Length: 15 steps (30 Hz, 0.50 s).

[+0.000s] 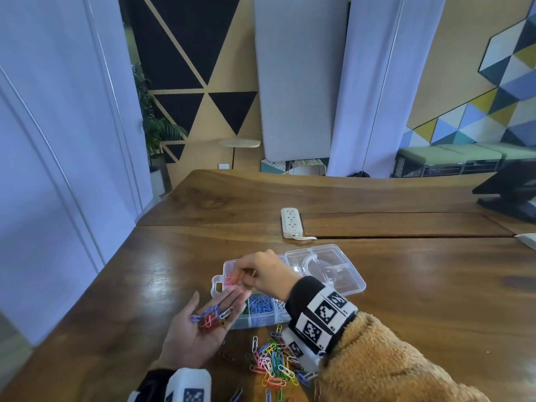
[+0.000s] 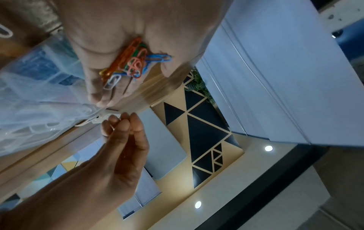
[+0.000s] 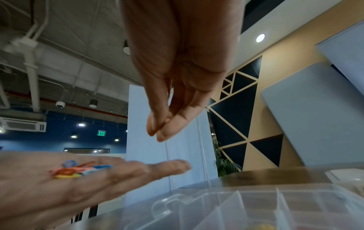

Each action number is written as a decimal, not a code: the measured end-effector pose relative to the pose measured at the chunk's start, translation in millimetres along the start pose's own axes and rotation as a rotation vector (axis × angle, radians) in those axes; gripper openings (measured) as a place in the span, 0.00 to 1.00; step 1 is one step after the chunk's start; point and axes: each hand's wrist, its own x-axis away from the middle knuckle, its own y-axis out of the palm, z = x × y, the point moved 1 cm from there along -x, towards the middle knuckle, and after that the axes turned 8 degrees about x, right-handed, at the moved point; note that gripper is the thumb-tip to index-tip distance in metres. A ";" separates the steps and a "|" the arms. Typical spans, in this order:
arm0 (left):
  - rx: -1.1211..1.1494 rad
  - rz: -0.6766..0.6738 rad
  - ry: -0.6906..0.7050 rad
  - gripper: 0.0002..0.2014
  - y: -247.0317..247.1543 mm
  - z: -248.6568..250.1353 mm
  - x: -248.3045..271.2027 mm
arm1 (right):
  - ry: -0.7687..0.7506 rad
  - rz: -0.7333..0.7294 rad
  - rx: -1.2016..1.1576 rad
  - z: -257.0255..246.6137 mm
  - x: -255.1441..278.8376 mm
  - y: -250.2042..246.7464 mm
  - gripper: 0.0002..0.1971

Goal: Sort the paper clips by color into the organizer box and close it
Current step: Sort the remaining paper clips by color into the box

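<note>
Clear plastic marks the compartmented organizer box (image 1: 290, 285) on the dark wooden bench (image 1: 406, 285) in the head view, its lid (image 1: 327, 265) lying open toward 1 o'clock. Blue clips (image 1: 261, 304) fill one near compartment, with green ones at its 9 o'clock side and pink ones (image 1: 230, 279) in the far-left cell. The left hand (image 1: 200, 329) lies palm up at 8 o'clock of the box, fingers nearly straight, cradling a small mixed bunch of paper clips (image 1: 211, 316). The right hand (image 1: 261, 272) hovers above the pink cell, fingertips drawn together. A loose heap of coloured paper clips (image 1: 275, 364) lies on the bench at 6 o'clock of the box; a white power strip (image 1: 291, 222) sits at 12 o'clock, well apart.

The left wrist view shows orange, pink, blue and white clips (image 2: 130, 62) resting in the flat palm (image 2: 110, 46), and the right hand's fingers (image 2: 126, 123) bunched narrow just beside the box edge (image 2: 39, 109).

From the right wrist, thumb and fingers (image 3: 167, 124) meet in a pinch above the box dividers (image 3: 236, 202); whether a clip sits between them I cannot tell. The left palm (image 3: 78, 186) bears its clips at 8 o'clock.
</note>
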 end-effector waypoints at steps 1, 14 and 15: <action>-0.021 -0.041 -0.011 0.34 7.0 -0.8 1.9 | -0.039 0.001 0.016 -1.8 3.6 -1.3 0.07; -0.066 -0.250 -0.030 0.33 18.3 -13.8 1.0 | -0.186 0.072 0.044 -14.5 34.2 1.1 0.06; -0.083 -0.251 -0.025 0.34 20.1 -16.8 2.0 | -0.206 0.087 0.030 -16.2 35.1 3.1 0.06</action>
